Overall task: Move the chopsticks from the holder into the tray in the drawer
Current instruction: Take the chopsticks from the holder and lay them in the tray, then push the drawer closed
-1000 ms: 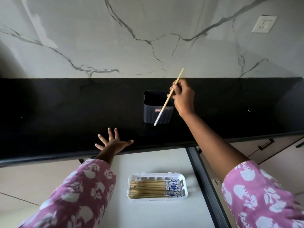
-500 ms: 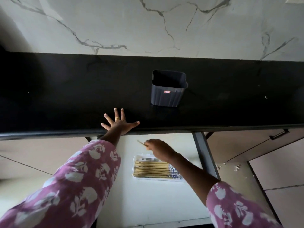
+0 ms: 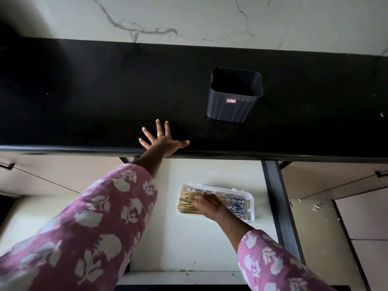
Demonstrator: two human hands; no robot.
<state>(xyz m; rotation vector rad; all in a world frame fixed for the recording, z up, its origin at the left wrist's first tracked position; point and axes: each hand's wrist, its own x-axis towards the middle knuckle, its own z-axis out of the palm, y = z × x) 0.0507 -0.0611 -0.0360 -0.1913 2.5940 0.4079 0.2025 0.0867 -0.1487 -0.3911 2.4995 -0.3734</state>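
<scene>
The dark ribbed holder (image 3: pixel 234 97) stands upright on the black countertop (image 3: pixel 84 91), and no chopsticks show above its rim. Below, in the open drawer (image 3: pixel 189 244), a white tray (image 3: pixel 251 208) holds several bamboo chopsticks (image 3: pixel 233 203) with blue-patterned ends, lying side by side. My right hand (image 3: pixel 206 204) is down in the tray with its fingers curled onto the pile, still closed round one chopstick that blends in with the rest. My left hand (image 3: pixel 162 139) lies flat on the countertop's front edge, fingers spread, left of the holder.
The drawer's dark side rail (image 3: pixel 279 206) runs along the right of the tray. Closed cabinet fronts with dark handles (image 3: pixel 381 173) flank the drawer. A marble wall (image 3: pixel 189 19) rises behind the countertop.
My right hand carried a chopstick from beside the holder down into the drawer and now rests on the tray's pile. The left hand stayed on the countertop.
</scene>
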